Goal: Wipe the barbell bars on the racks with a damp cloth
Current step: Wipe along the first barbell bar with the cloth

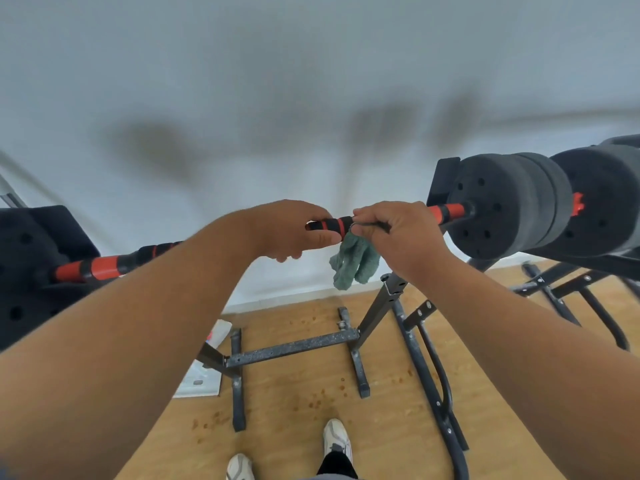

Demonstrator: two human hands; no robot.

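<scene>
The left hand (294, 230) grips the black-and-orange barbell bar (332, 226); the right hand (391, 233) beside it pinches the teal fluffy cloth (353, 263), which dangles below. Best wrap the cloth round the bar before sliding outward.

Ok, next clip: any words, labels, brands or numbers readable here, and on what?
None can be read.
Weight plates: no visible marking.
Barbell bar: only red and black bands.
Green cloth: no tag seen.
White sheets on the floor: a small dark mark, too blurred to read.
</scene>
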